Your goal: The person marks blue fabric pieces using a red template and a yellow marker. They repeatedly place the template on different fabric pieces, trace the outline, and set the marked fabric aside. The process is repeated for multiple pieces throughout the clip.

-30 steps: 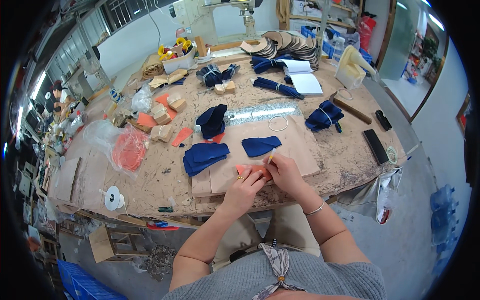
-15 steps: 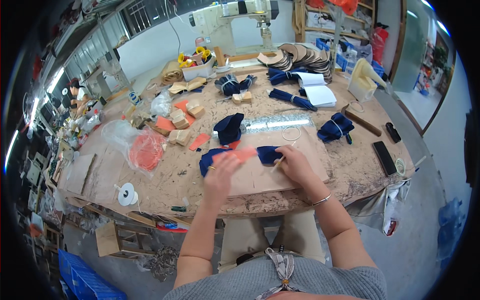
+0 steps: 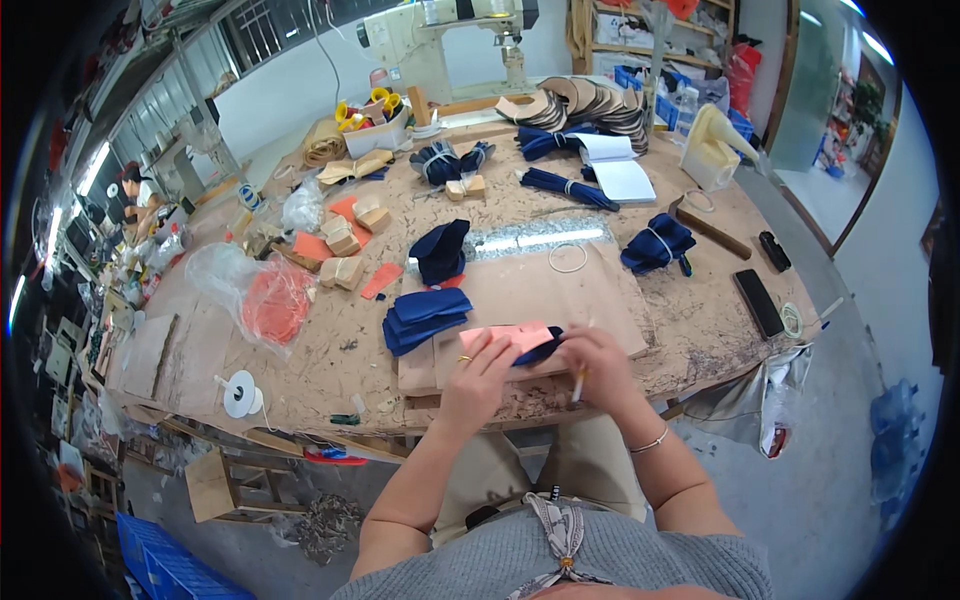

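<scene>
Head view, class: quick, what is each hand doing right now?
Left hand: closed on the pink piece.
Right hand: gripping the dark blue piece, a thin white stick between its fingers.

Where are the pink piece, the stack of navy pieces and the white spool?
pink piece (image 3: 512,337), head view, middle of its flat face
stack of navy pieces (image 3: 425,317), head view, top layer
white spool (image 3: 240,392), head view, its round flange

Workshop interior, daylight pouring through barred windows (image 3: 250,30) along the upper left wall. Large worn wooden workbench (image 3: 700,330), surface scarred and speckled, filling the middle. Industrial sewing machine (image 3: 440,35) at its far edge, before a pale wall. Wooden shelving (image 3: 640,30) at the far right corner. Grey concrete floor (image 3: 830,500) to the right, blue plastic crate (image 3: 165,570) and small wooden stool (image 3: 215,485) under the near left edge.
</scene>
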A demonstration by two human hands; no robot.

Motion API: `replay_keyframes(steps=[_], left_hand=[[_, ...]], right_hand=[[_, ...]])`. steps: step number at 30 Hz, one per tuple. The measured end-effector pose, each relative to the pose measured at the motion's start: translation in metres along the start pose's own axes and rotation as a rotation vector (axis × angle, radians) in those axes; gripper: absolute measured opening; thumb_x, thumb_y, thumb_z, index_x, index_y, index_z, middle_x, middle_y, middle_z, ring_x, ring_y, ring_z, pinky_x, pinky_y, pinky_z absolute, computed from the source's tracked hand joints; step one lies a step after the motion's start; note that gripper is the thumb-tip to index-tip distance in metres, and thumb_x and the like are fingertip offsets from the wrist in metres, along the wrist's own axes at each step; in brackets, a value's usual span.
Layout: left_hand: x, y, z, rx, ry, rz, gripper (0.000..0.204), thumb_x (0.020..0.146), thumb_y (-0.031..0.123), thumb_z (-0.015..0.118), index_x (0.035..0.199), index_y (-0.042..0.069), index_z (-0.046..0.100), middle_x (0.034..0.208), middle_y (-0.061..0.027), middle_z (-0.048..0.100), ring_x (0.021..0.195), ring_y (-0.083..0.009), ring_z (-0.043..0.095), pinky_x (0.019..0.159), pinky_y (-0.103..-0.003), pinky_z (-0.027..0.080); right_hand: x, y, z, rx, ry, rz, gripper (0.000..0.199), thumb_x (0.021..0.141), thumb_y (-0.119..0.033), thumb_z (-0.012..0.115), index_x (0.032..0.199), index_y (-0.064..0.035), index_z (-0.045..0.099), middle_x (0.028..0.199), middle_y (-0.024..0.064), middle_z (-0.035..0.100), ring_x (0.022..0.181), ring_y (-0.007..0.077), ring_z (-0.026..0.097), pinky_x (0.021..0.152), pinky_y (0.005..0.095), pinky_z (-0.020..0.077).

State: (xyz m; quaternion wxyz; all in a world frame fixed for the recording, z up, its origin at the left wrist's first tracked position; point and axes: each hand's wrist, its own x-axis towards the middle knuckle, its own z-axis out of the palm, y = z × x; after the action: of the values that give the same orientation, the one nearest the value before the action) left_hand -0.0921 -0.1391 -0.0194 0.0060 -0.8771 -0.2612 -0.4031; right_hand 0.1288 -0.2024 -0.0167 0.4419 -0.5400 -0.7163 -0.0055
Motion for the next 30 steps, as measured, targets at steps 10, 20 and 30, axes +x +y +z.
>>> replay_keyframes(steps=[10, 20, 30], left_hand=[[0.007, 0.002, 0.023, -0.048, -0.217, 0.054, 0.036, 0.079, 0.003, 0.064, 0.115, 0.005, 0.065, 0.121, -0.0129, 0.063, 0.121, -0.0385, 0.056, 0.101, -0.043, 0.047], [0.016, -0.001, 0.019, -0.075, -0.294, 0.033, 0.032, 0.083, 0.005, 0.064, 0.115, 0.006, 0.066, 0.121, -0.0112, 0.064, 0.119, -0.0378, 0.058, 0.098, -0.044, 0.05], [0.021, -0.002, 0.016, -0.08, -0.327, 0.041, 0.029, 0.083, 0.005, 0.064, 0.112, 0.007, 0.067, 0.121, -0.0093, 0.064, 0.121, -0.0363, 0.057, 0.097, -0.043, 0.05]], right_hand=[[-0.013, 0.018, -0.005, -0.101, 0.019, 0.079, 0.012, 0.082, -0.009, 0.073, 0.094, -0.006, 0.071, 0.104, 0.0077, 0.068, 0.112, 0.0321, 0.062, 0.092, 0.0419, 0.0508], [-0.01, 0.014, -0.007, -0.115, 0.029, 0.078, 0.009, 0.085, -0.01, 0.07, 0.093, -0.0072, 0.067, 0.103, 0.0077, 0.069, 0.11, 0.0323, 0.063, 0.091, 0.0418, 0.0504], [0.027, 0.042, -0.012, 0.823, 0.101, 0.533, 0.013, 0.097, -0.011, 0.06, 0.093, 0.0015, 0.062, 0.091, 0.0089, 0.067, 0.078, 0.013, 0.067, 0.072, 0.0287, 0.0562]])
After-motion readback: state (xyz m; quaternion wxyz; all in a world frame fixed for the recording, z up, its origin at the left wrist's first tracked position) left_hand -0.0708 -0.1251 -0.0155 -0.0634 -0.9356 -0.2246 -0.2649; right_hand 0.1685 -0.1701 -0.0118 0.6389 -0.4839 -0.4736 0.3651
